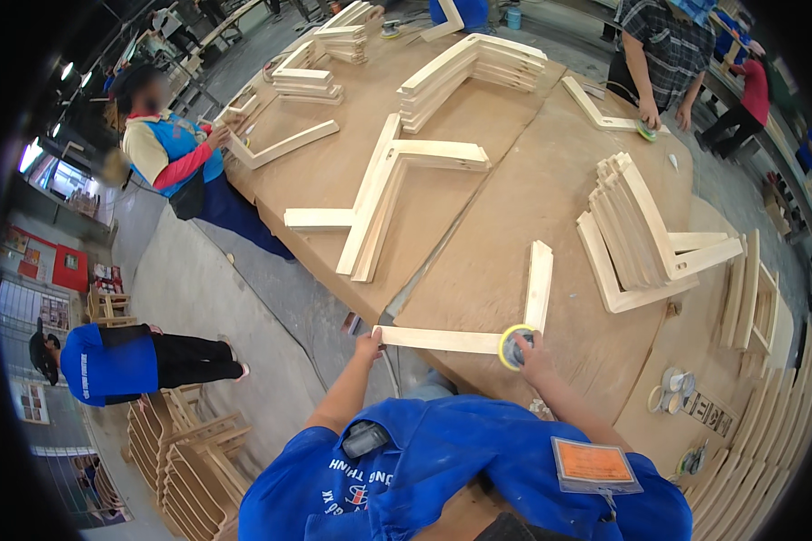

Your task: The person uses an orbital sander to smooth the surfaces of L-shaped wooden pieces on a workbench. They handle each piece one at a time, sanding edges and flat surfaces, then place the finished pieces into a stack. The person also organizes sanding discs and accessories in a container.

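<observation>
An L-shaped pale wooden frame piece point(442, 339) lies along the near edge of the brown table. My left hand point(369, 344) grips its left end, fingers closed round the wood. At the corner of the piece, my right hand point(537, 357) is closed on a round sander point(514, 348) with a yellow-rimmed disc. The sander rests against the wood, tilted so that its disc edge shows. From that corner the short arm point(539, 284) of the piece points away from me.
Stacked L-shaped wooden pieces point(636, 225) stand to the right, with other stacks point(469, 77) farther off. Loose pieces point(370, 198) lie ahead. Co-workers handle pieces at the far left point(176, 144) and far right point(663, 54). Small round tins point(672, 389) sit at the right.
</observation>
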{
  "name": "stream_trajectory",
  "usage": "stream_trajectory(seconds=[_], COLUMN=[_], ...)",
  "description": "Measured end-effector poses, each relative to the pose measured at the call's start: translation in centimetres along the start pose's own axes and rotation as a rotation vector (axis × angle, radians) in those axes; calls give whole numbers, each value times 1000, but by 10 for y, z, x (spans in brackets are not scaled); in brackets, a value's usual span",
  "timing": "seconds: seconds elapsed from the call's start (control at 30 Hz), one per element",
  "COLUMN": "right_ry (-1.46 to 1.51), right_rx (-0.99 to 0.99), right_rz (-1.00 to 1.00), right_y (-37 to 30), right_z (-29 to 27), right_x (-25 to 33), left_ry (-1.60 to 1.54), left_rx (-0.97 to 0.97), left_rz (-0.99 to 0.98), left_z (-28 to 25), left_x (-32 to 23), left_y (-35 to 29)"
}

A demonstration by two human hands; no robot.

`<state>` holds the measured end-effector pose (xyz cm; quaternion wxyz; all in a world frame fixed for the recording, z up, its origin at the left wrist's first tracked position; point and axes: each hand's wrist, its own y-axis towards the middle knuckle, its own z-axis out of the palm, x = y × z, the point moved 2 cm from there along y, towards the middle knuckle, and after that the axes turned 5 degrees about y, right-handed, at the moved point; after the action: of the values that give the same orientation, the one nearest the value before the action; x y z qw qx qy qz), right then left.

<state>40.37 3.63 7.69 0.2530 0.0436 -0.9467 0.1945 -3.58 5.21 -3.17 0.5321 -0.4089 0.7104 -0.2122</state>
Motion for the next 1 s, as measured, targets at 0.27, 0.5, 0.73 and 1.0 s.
stream_trajectory(seconds=[0.27,0.5,0.73,1.0], right_ry=[-88,-104,-306,-258], right_rx=[156,239,382,366], right_rz=[-299,-542,-656,-716], right_y=[23,60,94,94], right_z=[26,64,98,103], right_x=[104,182,251,247], left_ry=[-18,-93,-130,-99], left_rx=[117,160,417,493], left_rz=[-52,-139,-253,-275], left_z=[-4,-16,-35,-39], left_x=[-3,-11,-28,-25], left_y=[-3,-8,-11,-1])
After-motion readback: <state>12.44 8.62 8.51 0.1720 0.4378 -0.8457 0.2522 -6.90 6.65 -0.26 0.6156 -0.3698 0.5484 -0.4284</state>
